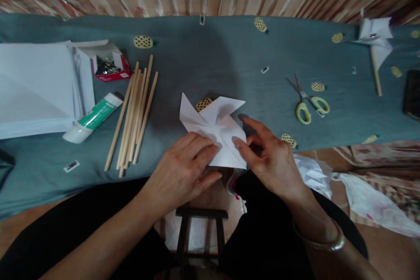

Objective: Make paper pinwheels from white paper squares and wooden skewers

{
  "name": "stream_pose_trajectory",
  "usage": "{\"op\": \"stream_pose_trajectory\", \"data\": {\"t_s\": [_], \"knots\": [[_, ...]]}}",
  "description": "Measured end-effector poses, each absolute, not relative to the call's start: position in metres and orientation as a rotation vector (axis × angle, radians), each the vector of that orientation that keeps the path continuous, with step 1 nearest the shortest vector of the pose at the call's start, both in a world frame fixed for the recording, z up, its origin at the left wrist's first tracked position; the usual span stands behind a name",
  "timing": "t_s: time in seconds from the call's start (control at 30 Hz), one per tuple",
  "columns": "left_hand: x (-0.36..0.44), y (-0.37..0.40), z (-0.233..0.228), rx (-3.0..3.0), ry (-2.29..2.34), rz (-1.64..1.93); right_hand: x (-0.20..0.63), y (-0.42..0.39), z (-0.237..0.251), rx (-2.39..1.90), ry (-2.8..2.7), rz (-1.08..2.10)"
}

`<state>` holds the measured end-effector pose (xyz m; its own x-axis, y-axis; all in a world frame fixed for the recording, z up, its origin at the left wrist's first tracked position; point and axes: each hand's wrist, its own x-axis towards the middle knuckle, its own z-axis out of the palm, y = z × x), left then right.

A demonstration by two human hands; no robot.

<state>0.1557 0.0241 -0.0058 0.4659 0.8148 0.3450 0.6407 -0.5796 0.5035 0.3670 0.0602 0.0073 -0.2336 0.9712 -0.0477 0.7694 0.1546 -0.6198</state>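
Observation:
A folded white paper pinwheel [223, 133] lies at the near edge of the cloth-covered table, its pointed blades spread and its lower edge reaching past the table. My left hand [183, 164] presses its fingertips on the lower left of the paper, the thumb tip sticking out below. On the right side, my right hand [272, 157] grips the paper's edge, thumb on top and index finger stretched out beyond it. What the lower fingers do beneath the paper is hidden.
Wooden sticks [134, 118], a glue tube [93, 118], a red box of metal pieces [111, 68] and a paper stack [36, 87] lie left. Green-handled scissors [305, 100] and another pinwheel on a stick [376, 48] lie right. Below stands a dark stool [201, 214].

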Motion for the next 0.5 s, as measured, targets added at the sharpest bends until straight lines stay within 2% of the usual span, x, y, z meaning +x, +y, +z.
{"op": "stream_pose_trajectory", "data": {"t_s": [0.5], "knots": [[0.1628, 0.0151, -0.0122, 2.5, 1.333, 0.824, 0.3747, 0.0614, 0.0137, -1.471, -2.185, 0.292]]}}
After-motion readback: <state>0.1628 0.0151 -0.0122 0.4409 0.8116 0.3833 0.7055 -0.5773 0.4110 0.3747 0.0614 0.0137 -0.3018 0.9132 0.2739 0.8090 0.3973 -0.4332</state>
